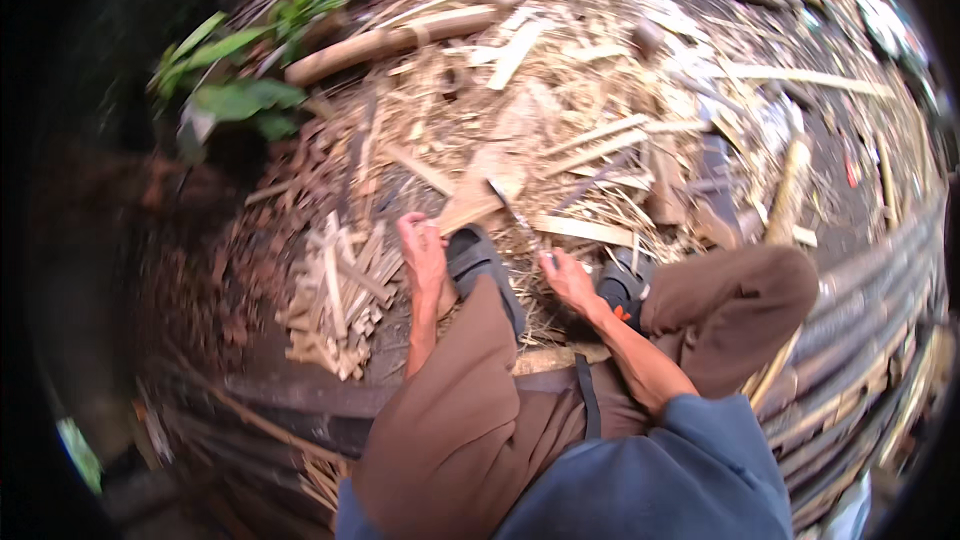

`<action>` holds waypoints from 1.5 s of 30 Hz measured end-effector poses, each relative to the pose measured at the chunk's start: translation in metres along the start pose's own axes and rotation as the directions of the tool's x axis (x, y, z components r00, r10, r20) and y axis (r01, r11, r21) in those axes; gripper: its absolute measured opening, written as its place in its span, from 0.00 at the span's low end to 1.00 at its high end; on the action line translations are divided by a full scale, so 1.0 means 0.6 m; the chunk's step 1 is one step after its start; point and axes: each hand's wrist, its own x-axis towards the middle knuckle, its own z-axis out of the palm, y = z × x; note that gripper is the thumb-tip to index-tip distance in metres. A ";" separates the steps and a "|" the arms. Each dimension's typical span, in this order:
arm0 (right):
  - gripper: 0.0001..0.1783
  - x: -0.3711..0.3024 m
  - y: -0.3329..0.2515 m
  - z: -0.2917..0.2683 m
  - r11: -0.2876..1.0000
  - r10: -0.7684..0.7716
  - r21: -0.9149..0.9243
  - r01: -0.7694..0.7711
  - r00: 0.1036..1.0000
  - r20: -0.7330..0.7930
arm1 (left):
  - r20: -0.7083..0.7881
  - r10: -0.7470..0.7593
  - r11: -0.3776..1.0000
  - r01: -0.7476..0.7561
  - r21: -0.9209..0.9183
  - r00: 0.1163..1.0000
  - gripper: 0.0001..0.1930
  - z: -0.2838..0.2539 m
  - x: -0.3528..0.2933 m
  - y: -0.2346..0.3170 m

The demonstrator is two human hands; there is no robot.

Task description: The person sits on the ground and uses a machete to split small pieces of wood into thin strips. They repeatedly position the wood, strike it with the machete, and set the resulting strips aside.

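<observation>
My right hand (568,281) is closed around the handle of a long, thin-bladed knife (516,208). Its dark tip points up and left, over a pale wooden board (487,188). My left hand (424,248) has its fingers drawn together by the board's near end, beside my dark sandal (478,258). What those fingers pinch, if anything, is too blurred to make out. To the left of that hand lies a heap of short split wood pieces (340,290).
Wood shavings and strips (590,70) cover the ground ahead. A thick pole (390,43) lies at the far left near a green leafy plant (240,90). Several long poles (860,330) are stacked on the right. An upright stub of wood (665,180) stands beyond my right foot.
</observation>
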 end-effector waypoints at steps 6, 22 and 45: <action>0.28 0.016 -0.001 0.005 0.994 0.074 0.079 -0.076 0.997 0.028 | -0.424 -0.169 0.764 -0.154 -0.627 0.890 0.17 -0.142 -0.038 -0.142; 0.26 0.018 -0.003 -0.001 0.996 0.079 0.041 -0.082 0.995 0.068 | -0.095 0.075 0.985 -0.058 0.165 0.993 0.16 0.012 0.111 -0.179; 0.28 0.006 -0.025 0.002 0.983 0.160 0.083 -0.164 0.986 0.050 | 0.033 0.058 0.783 -0.026 -0.622 0.998 0.23 0.015 0.166 0.010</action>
